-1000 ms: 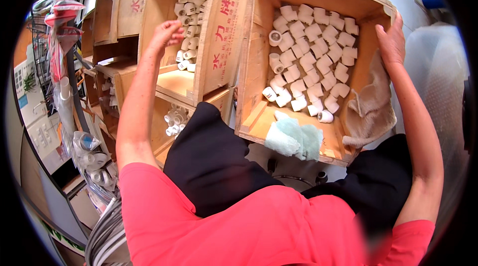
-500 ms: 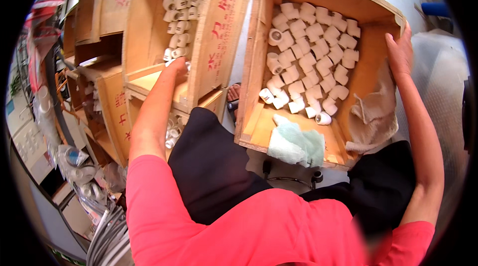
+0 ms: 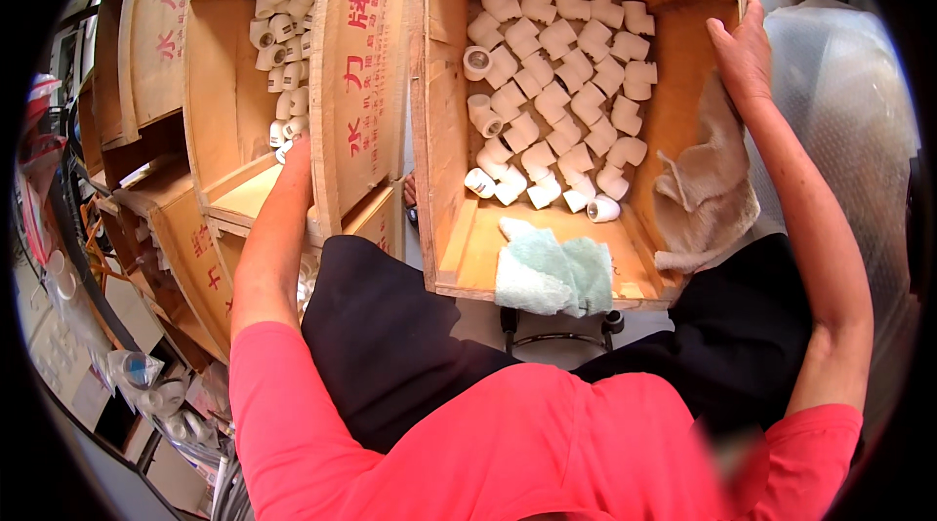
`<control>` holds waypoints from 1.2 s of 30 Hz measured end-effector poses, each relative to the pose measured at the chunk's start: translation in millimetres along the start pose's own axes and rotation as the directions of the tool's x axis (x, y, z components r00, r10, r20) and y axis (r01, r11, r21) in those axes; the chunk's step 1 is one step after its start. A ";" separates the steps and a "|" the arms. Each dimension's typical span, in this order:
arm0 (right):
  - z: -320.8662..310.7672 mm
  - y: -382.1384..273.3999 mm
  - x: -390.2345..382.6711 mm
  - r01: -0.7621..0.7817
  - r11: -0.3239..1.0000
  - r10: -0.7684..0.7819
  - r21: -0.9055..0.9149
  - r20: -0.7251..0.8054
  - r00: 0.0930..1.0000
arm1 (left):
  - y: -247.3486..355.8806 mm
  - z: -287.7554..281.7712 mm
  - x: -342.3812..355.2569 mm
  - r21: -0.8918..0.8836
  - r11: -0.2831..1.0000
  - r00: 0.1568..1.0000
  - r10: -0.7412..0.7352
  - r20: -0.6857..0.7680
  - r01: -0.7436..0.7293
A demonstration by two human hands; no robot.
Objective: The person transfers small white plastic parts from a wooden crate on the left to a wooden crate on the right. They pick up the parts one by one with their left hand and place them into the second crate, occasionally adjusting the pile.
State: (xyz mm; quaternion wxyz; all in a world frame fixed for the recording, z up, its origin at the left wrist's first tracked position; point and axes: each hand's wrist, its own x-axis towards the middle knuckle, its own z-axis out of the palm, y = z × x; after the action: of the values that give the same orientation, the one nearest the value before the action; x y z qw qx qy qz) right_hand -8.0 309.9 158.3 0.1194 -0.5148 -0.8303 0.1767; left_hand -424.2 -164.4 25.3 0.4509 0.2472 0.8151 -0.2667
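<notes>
Near: black trousers (image 3: 390,316), knees apart, w/ R wooden box (image 3: 445,131) just beyond & betw. them, prob. for easy reach. Pale green cloth (image 3: 552,274) hangs over its near edge, perhaps as padding. Mid: L hand (image 3: 297,158) is at the near end of the white fittings (image 3: 283,27) in L wooden box (image 3: 217,82); fingers mostly hidden, so from where I stand I can't tell if they pinch a pc. Those fittings lie bunched toward that box's R wall. In R box, white elbow fittings (image 3: 552,103) lie in rough rows, apparently one layer, prob. so each shows. Tan cloth (image 3: 710,187) drapes on its R wall. Far: R hand (image 3: 745,55), thumb spread from fingers, rests at R box's far R rim, prob. steadying it. Beyond, R: clear plastic wrap (image 3: 835,121).
</notes>
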 end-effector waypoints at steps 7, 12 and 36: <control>2.5 9.3 2.5 0.047 0.999 -0.048 -0.015 -0.033 0.998 | -2.6 6.5 -5.3 0.039 0.999 1.000 -0.017 0.021 0.016; 5.5 9.6 2.7 0.046 0.999 -0.047 -0.017 -0.053 0.998 | 2.1 2.4 -3.4 0.059 0.998 0.999 -0.027 0.022 0.026; -0.8 -5.0 -2.5 -0.040 0.995 0.042 0.087 -0.027 0.999 | -15.4 -23.5 -36.5 -0.006 0.996 0.994 -0.089 -0.069 0.089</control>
State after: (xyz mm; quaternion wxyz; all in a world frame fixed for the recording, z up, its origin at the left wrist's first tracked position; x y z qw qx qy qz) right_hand -10.6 305.7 161.1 0.1499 -0.5287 -0.8094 0.2072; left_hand -431.1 -166.3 70.8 0.4106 0.2189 0.8409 -0.2765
